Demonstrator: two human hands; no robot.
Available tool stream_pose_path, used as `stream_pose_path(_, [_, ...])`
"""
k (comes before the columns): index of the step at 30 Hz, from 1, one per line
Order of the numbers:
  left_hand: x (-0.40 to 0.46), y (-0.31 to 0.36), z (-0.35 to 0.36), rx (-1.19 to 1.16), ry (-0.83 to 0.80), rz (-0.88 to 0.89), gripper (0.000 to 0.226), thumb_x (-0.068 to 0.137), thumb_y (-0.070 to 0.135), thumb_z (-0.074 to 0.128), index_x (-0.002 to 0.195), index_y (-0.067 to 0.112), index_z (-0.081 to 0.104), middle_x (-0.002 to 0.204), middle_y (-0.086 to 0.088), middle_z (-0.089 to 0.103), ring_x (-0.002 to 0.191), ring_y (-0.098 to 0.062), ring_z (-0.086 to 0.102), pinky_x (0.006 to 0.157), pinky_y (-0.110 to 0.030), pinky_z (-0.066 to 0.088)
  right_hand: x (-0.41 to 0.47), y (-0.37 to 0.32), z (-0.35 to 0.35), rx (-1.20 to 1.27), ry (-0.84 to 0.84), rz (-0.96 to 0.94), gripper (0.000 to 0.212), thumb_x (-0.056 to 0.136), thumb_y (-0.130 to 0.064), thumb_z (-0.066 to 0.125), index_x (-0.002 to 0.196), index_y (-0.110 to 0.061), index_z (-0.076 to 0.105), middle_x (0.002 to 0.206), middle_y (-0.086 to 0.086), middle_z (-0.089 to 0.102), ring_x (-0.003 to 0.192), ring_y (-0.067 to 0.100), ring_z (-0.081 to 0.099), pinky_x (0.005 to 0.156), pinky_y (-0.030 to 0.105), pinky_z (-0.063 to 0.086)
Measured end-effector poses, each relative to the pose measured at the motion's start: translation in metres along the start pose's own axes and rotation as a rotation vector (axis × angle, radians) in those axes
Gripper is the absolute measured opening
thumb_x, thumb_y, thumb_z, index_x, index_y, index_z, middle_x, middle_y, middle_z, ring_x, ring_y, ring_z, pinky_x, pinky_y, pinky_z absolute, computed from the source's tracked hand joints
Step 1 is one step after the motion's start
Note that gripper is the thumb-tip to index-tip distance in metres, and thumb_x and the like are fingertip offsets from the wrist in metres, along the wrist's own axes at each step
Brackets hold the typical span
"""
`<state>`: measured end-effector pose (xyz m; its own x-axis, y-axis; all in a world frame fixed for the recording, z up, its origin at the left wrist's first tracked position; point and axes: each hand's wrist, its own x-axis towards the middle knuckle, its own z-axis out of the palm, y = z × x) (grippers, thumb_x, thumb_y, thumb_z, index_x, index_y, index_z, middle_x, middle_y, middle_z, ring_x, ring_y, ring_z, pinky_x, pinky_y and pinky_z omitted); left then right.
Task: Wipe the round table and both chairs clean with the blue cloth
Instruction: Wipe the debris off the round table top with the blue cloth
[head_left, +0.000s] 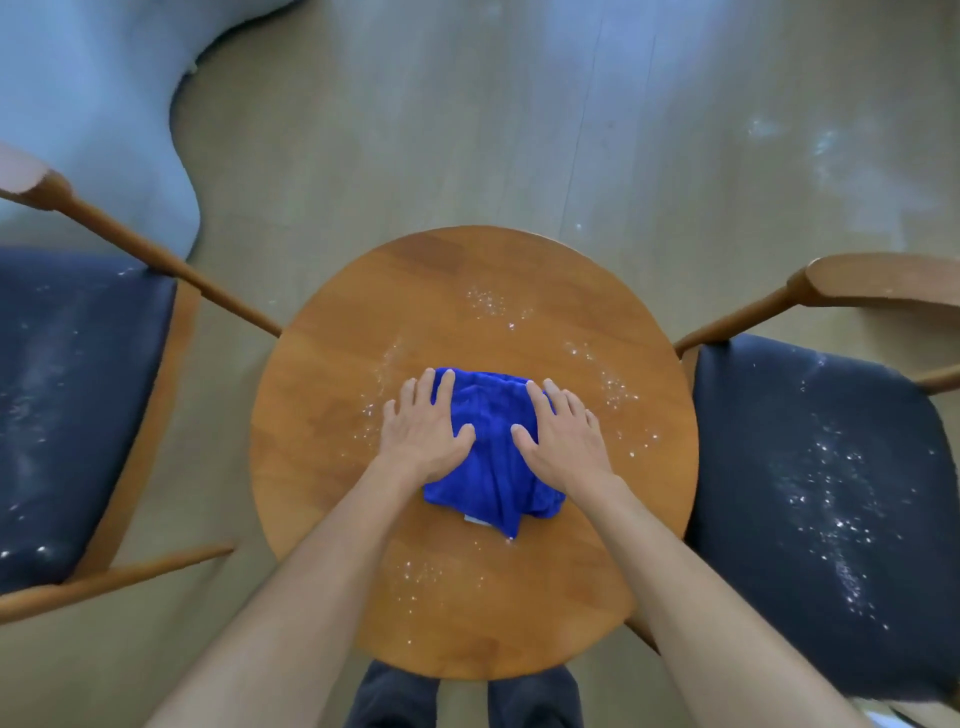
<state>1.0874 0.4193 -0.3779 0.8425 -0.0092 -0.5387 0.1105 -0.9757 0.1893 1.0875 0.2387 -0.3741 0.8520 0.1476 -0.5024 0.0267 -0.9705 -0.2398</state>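
A crumpled blue cloth (491, 457) lies at the middle of the round wooden table (311, 415). My left hand (423, 428) rests flat on its left side, fingers spread. My right hand (563, 434) lies flat on its right side, fingers spread too. Neither hand grips the cloth. White crumbs are scattered on the tabletop around the cloth. A wooden chair with a dark seat (72, 395) stands left of the table, and a matching chair (821, 499) stands to the right. Both seats carry white specks and smears.
Pale wood floor (467, 130) lies beyond the table, with white specks at the far right. A light blue-grey rug (88, 104) covers the far left. My dark trouser legs (462, 701) show under the table's near edge.
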Motion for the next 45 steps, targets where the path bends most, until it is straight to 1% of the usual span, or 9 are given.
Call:
stream_pose_path(6, [0.027, -0.015, 0.009, 0.053, 0.152, 0.123, 0.073, 0.089, 0.035, 0.047, 0.151, 0.016, 0.013, 0.15, -0.003, 0.024, 0.129, -0.023, 0.029, 0.101, -0.034, 0.031, 0.018, -0.006, 0.016, -0.042, 0.192, 0.034, 0.061, 0.094, -0.035, 0.043, 0.149, -0.016, 0.025, 0.141, 0.0, 0.04, 0.128, 0.021, 0.036, 0.097, 0.033, 0.033])
stream_pose_path(14, [0.053, -0.016, -0.001, -0.05, 0.149, 0.154, 0.071, 0.082, 0.023, 0.054, 0.146, 0.013, 0.025, 0.123, -0.005, 0.038, 0.112, -0.024, 0.034, 0.093, -0.03, 0.032, 0.039, -0.001, 0.006, -0.066, 0.14, 0.037, 0.051, 0.083, -0.02, 0.052, 0.134, -0.017, 0.043, 0.115, 0.003, 0.041, 0.108, 0.023, 0.037, 0.089, 0.031, 0.031])
stream_pose_path(18, [0.062, -0.016, -0.011, -0.11, 0.098, 0.222, 0.033, 0.08, 0.011, 0.053, 0.112, 0.015, 0.054, 0.109, -0.002, 0.038, 0.102, -0.021, 0.036, 0.079, -0.026, 0.032, 0.045, 0.008, -0.002, 0.078, 0.101, -0.021, 0.035, 0.081, -0.011, 0.056, 0.114, -0.022, 0.051, 0.116, -0.002, 0.041, 0.108, 0.019, 0.037, 0.088, 0.028, 0.031])
stream_pose_path(22, [0.061, -0.014, -0.017, -0.198, 0.115, 0.34, 0.025, 0.077, -0.002, 0.047, 0.097, 0.012, 0.05, 0.103, -0.003, 0.044, 0.096, -0.023, 0.04, 0.072, -0.027, 0.031, 0.042, 0.018, -0.007, 0.344, -0.001, -0.02, 0.03, 0.079, 0.003, 0.05, 0.093, -0.022, 0.041, 0.092, -0.008, 0.046, 0.089, 0.021, 0.045, 0.069, 0.027, 0.032])
stream_pose_path(28, [0.027, -0.01, -0.015, -0.126, 0.445, 0.675, 0.036, 0.052, -0.024, 0.044, 0.075, 0.003, 0.052, 0.08, -0.013, 0.051, 0.07, -0.03, 0.045, 0.057, -0.04, 0.041, 0.005, 0.029, 0.001, 0.011, 0.512, -0.285, 0.039, 0.071, 0.01, 0.052, 0.105, -0.006, 0.061, 0.089, 0.007, 0.055, 0.08, 0.028, 0.051, 0.069, 0.036, 0.044])
stream_pose_path(32, [-0.001, -0.028, 0.02, 0.04, 0.502, 0.802, 0.028, 0.063, -0.016, 0.045, 0.075, 0.007, 0.055, 0.085, -0.013, 0.058, 0.077, -0.026, 0.044, 0.064, -0.032, 0.04, -0.026, 0.03, 0.032, -0.204, 0.598, -0.388, 0.035, 0.077, 0.004, 0.047, 0.104, -0.004, 0.068, 0.079, 0.009, 0.055, 0.068, 0.029, 0.051, 0.062, 0.037, 0.041])
stream_pose_path(37, [-0.015, -0.037, 0.037, 0.082, 0.348, 0.781, 0.026, 0.056, -0.009, 0.053, 0.075, 0.007, 0.059, 0.103, -0.013, 0.064, 0.088, -0.029, 0.058, 0.075, -0.032, 0.047, -0.048, 0.027, 0.054, -0.198, 0.422, -0.397, 0.052, 0.073, -0.025, 0.062, 0.119, -0.002, 0.064, 0.088, 0.008, 0.057, 0.079, 0.031, 0.055, 0.074, 0.038, 0.044])
stream_pose_path(41, [-0.017, -0.032, 0.029, 0.047, 0.284, 0.759, 0.018, 0.064, 0.007, 0.041, 0.071, 0.006, 0.058, 0.098, -0.012, 0.064, 0.083, -0.03, 0.059, 0.074, -0.034, 0.048, -0.033, 0.02, 0.039, -0.135, 0.43, -0.474, 0.033, 0.075, -0.031, 0.063, 0.093, -0.004, 0.066, 0.104, 0.01, 0.06, 0.102, 0.032, 0.055, 0.085, 0.042, 0.044])
stream_pose_path(45, [-0.009, -0.029, 0.017, -0.075, 0.325, 0.758, 0.021, 0.074, 0.003, 0.041, 0.067, 0.005, 0.06, 0.084, -0.008, 0.064, 0.069, -0.025, 0.056, 0.063, -0.032, 0.048, -0.014, 0.015, 0.042, -0.086, 0.243, -0.657, 0.062, 0.083, -0.037, 0.059, 0.141, -0.019, 0.045, 0.151, 0.011, 0.036, 0.141, 0.031, 0.029, 0.116, 0.046, 0.025])
